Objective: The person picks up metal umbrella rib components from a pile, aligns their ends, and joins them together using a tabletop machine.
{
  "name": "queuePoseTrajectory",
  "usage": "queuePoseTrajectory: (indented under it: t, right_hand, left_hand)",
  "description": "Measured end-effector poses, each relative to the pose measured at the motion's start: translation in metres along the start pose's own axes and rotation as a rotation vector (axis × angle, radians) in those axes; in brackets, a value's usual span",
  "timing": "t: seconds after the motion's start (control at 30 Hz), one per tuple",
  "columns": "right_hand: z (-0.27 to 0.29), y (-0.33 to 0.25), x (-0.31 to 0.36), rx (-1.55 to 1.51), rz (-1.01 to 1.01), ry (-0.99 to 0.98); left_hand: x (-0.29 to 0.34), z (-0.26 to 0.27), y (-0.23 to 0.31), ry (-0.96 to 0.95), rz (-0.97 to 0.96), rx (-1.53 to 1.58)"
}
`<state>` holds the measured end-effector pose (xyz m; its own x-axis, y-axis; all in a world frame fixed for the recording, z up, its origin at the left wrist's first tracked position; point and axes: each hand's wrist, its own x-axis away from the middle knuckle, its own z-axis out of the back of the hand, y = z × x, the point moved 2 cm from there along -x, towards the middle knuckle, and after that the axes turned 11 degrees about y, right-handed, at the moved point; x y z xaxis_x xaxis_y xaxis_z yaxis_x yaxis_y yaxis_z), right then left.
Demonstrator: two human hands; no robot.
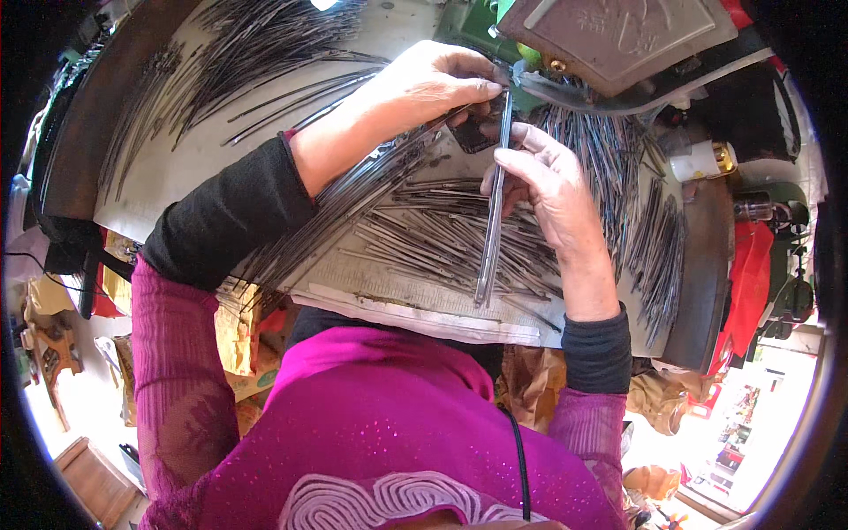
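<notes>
Rods [265,53] fanned out far left, one bunch, way too many to count. Left hand [450,78] next, just one, fingers bunched by the top end of the thin strips [491,230]; can't tell if it's actually pinching. Those strips slant down over the middle pile [415,243], maybe two or three, exact count unclear. One right hand [548,172] pinches them thumb-to-fingers above halfway. Guessing they're light, springy, kinda slick, so mid-length plus one end seems the best hold

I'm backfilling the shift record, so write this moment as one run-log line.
Right hand: gripping thin strips | Left hand: at their upper end | Worktop: loose strips in heaps
</notes>
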<state>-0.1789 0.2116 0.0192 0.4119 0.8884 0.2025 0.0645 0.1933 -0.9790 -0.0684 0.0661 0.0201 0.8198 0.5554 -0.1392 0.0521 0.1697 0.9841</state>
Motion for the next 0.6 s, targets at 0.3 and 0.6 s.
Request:
queuePoseTrajectory:
  t: [0.3,0.6]
  right_hand:
    - [0.0003,-0.0001,-0.0049,-0.003,-0.009,0.002]
    - [0.0007,0.0018,-0.0055,-0.015,-0.033,-0.004]
  left_hand:
    - [-0.0076,0.002,-0.0016,0.023,-0.045,-0.079]
    - [-0.0074,0.0023,-0.0026,0.007,-0.056,-0.093]
